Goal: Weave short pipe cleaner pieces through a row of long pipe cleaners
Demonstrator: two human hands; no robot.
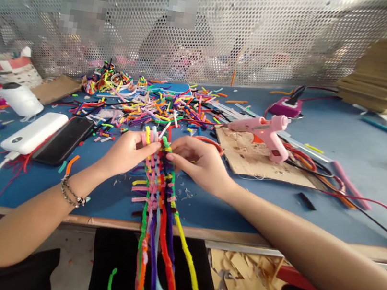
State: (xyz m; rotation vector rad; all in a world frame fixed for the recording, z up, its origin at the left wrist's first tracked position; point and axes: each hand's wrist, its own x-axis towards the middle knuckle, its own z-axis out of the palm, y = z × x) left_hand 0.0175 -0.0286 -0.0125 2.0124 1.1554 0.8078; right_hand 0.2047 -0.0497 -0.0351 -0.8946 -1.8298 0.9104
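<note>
A woven strip of colourful pipe cleaners (155,178) lies between my hands over the table's front edge. Its long loose ends, green, orange, purple, red and yellow, hang down over my lap. My left hand (132,151) pinches the strip's upper left edge between thumb and fingers. At the upper right edge, my right hand (198,161) is closed on the same weave, thumb against the fingers. Short pink and yellow ends stick out on the strip's left side. The fingertips hide part of the top rows.
Cut pipe cleaner pieces (163,106) are heaped behind my hands. A pink glue gun (263,131) rests on cardboard (239,154) at right, cables nearby. A white power bank (35,131) and black phone (64,140) lie left. A perforated metal screen (232,34) stands behind; stacked cardboard (384,62) is far right.
</note>
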